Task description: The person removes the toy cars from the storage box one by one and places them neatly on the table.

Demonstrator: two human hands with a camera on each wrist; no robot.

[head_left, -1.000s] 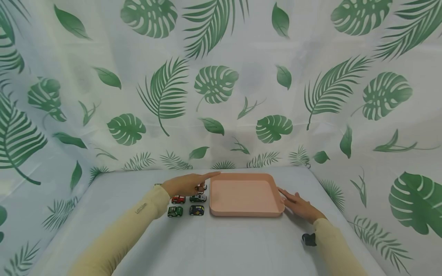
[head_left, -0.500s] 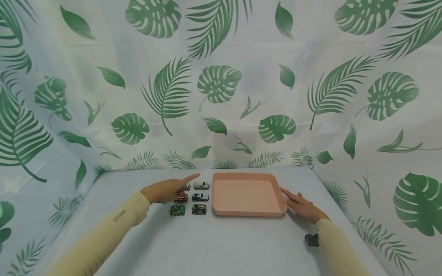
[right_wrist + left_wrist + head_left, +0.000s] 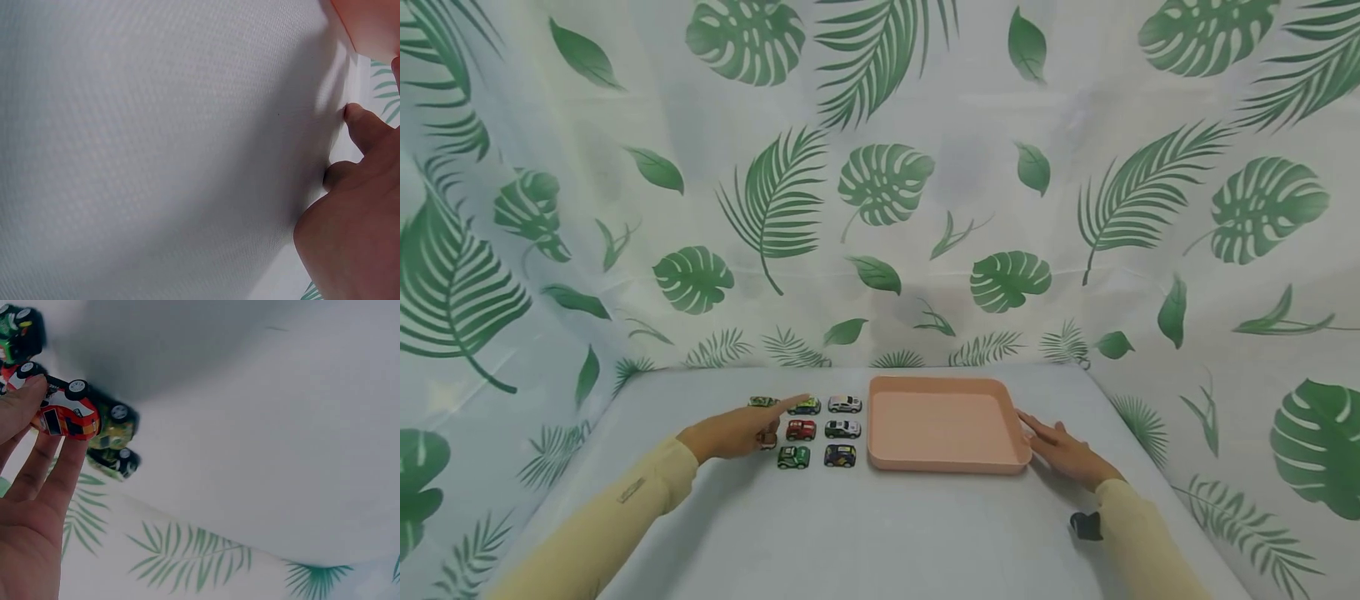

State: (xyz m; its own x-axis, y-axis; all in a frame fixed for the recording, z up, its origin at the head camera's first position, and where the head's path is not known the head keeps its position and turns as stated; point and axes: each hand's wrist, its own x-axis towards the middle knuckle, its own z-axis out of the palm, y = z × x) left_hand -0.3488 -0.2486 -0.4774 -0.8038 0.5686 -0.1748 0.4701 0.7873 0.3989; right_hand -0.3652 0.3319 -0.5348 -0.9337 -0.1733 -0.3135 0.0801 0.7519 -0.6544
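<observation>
My left hand (image 3: 730,433) is at the left side of a group of toy cars. In the left wrist view its thumb and fingers pinch a red, white and orange toy car (image 3: 74,412); whether its wheels touch the table cannot be told. Right behind it show green camouflage-patterned cars (image 3: 119,434). A red car (image 3: 801,430) and a yellow-green car (image 3: 805,406) stand just right of this hand. My right hand (image 3: 1067,454) lies with extended fingers at the right side of a shallow pink tray (image 3: 949,467), fingertips against or close to its wall.
More toy cars stand in rows between the left hand and the tray: a green one (image 3: 793,457), a dark blue one (image 3: 840,455), a white-and-green one (image 3: 843,429) and a white one (image 3: 845,403). Leaf-patterned cloth (image 3: 880,275) rises behind the white table (image 3: 865,533).
My left hand has moved left, from beside the tray across the cars to the left column. My right hand stays at the tray's right side. The head view has turned slightly left.
</observation>
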